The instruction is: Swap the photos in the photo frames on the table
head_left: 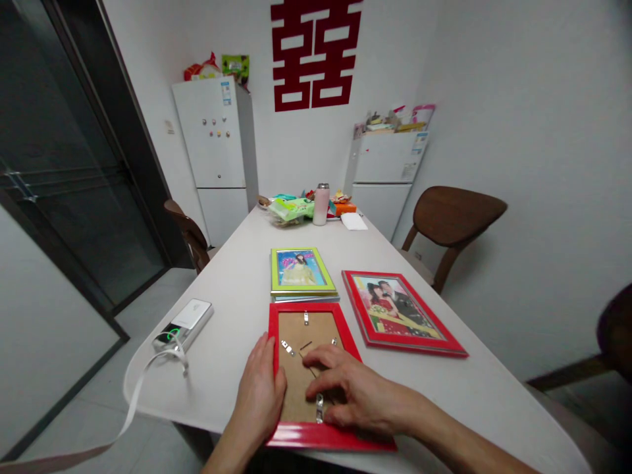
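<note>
A red photo frame [345, 336] lies face down at the near edge of the table, its brown backing board [296, 388] facing up. Small metal clips sit around the board, among them the top clip [306, 318], the left clip [287, 347] and the bottom clip [319, 408]. My left hand [259, 388] grips the frame's left side, thumb at the board's edge. Over the board's right part, my right hand [350, 388] has its fingers curved and apart, with the thumb close to the bottom clip. The right hand partly covers the right clip [334, 342].
Ahead lies a green photo frame [299, 268] on top of another; to the right, a red-framed couple photo [399, 309]. A power bank [185, 322] with a white cable rests at left. A pink bottle [320, 205] and snack bags [291, 209] stand farther back. Chairs flank the table.
</note>
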`<state>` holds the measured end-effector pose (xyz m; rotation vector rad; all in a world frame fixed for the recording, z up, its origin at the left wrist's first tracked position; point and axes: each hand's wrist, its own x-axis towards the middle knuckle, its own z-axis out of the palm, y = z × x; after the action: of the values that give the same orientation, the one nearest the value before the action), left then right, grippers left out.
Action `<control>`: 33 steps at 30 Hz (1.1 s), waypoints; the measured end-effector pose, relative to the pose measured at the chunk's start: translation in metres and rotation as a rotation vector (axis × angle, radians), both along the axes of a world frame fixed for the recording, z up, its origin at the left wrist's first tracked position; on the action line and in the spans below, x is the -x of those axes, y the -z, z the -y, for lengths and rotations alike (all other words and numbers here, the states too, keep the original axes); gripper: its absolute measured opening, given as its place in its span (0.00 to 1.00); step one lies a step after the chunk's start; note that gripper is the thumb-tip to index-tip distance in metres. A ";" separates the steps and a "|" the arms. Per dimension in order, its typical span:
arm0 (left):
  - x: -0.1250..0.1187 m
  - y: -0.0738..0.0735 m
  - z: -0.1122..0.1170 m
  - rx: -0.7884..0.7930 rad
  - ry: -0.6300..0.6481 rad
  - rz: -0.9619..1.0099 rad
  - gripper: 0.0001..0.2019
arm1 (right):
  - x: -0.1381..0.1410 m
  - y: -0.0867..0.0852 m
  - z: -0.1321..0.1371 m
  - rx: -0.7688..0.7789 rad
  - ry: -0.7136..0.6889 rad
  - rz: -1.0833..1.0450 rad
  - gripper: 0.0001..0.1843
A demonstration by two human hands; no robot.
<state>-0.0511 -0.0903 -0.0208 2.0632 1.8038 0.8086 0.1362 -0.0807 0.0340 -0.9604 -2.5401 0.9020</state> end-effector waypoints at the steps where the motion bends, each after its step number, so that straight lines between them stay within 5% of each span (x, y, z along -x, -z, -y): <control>1: 0.000 0.000 0.000 -0.002 -0.001 0.002 0.23 | 0.000 0.001 0.004 -0.006 0.001 -0.002 0.13; 4: 0.000 -0.001 0.000 -0.003 0.000 0.001 0.23 | 0.007 0.006 0.008 -0.057 0.048 -0.009 0.05; 11: -0.001 -0.004 0.001 -0.008 0.004 0.000 0.23 | 0.001 0.004 0.003 -0.067 -0.050 0.004 0.11; 18: 0.000 -0.002 0.001 -0.006 -0.009 -0.018 0.23 | 0.009 0.011 0.000 -0.116 0.063 -0.029 0.08; 25: 0.000 -0.001 0.001 -0.014 -0.003 0.035 0.23 | 0.020 0.020 -0.059 -0.331 0.496 0.172 0.14; 33: -0.001 -0.001 -0.001 0.032 -0.010 0.060 0.24 | 0.036 0.037 -0.074 -0.361 0.566 0.229 0.13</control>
<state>-0.0497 -0.0890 -0.0194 1.9906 1.7848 0.8297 0.1002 -0.0071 -0.0033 -1.6005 -2.2716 0.1742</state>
